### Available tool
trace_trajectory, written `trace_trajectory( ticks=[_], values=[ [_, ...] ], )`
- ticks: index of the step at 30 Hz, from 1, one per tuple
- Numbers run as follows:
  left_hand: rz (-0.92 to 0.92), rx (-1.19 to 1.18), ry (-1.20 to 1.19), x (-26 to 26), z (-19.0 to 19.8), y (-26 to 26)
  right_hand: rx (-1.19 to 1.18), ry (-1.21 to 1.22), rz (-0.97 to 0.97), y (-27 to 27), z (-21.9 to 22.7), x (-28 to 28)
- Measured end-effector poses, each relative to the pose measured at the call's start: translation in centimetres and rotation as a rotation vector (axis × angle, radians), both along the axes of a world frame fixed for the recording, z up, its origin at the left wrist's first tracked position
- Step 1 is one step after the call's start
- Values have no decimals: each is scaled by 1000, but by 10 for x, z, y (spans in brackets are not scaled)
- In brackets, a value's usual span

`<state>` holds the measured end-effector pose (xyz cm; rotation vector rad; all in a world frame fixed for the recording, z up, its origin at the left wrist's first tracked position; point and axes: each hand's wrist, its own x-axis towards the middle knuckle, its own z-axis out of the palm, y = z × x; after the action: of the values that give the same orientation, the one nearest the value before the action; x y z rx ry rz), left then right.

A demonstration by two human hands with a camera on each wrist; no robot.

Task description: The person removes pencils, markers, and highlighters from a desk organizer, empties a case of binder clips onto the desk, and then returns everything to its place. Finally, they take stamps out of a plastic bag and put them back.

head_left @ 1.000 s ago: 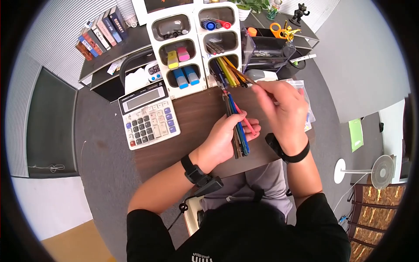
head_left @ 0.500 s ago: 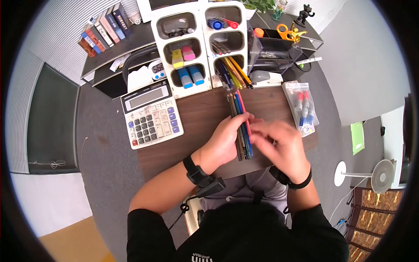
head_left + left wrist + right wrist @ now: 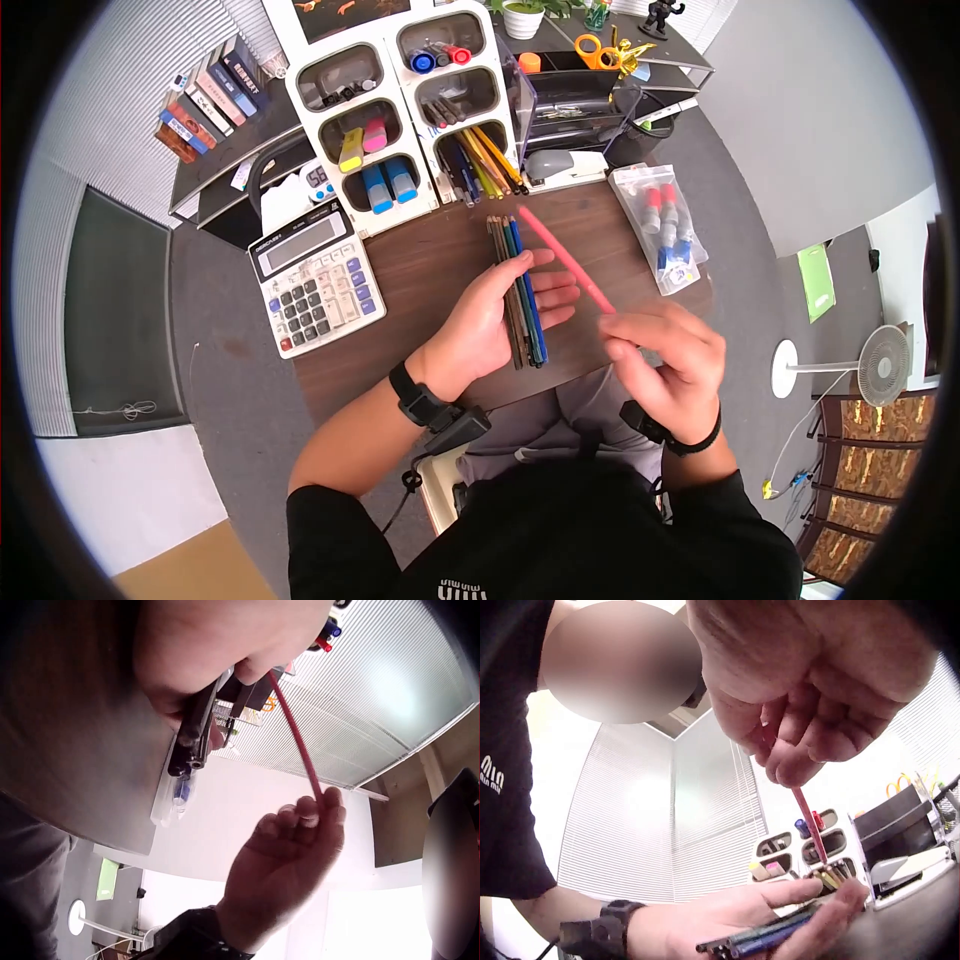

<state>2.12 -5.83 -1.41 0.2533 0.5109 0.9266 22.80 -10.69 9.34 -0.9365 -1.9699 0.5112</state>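
My left hand (image 3: 470, 325) holds a small bundle of brown, green and blue colored pencils (image 3: 523, 310), with the thumb across the top and the fingers beneath. To its right, my right hand (image 3: 670, 365) pinches a pink colored pencil (image 3: 565, 258) near one end. The pencil's other end slants away toward the organizer. In the right wrist view the pink pencil (image 3: 810, 825) points down past the left hand's fingers. Yellow, orange and dark pencils (image 3: 482, 165) stand in the organizer's lower right compartment, just beyond the bundle.
The white organizer (image 3: 408, 108) also holds markers, highlighters and pens in other compartments. A calculator (image 3: 315, 275) lies at left. On the right are a clear bag of markers (image 3: 660, 225), a stapler (image 3: 565, 168) and a black desk caddy (image 3: 575, 125) with orange scissors (image 3: 597, 52).
My right hand let go of an orange-brown pencil at the lower right compartment, came back to the bundle and drew the pink pencil out to the right. The left hand kept its hold.
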Motion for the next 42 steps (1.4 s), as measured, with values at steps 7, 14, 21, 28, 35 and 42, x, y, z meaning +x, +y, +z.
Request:
trace_trajectory(
  ticks=[7,14,21,28,35,42],
  values=[
    [-32,-1,-56,-1,4,0,53,-37,-21,56,-13,-34],
    [-32,-29,-30,-5,6,3,-86,-35,-39,97,-32,-66],
    [18,-5,-33,-5,3,5,-79,-80,-29,104,-30,-72],
    [28,2,-11,-5,7,4,-68,-126,-48,105,-35,-72],
    [35,-8,-24,-6,4,5,-148,-66,-21,104,-28,-71],
    [84,-25,34,-10,2,5,-174,-209,33,46,-25,-38]
  ],
)
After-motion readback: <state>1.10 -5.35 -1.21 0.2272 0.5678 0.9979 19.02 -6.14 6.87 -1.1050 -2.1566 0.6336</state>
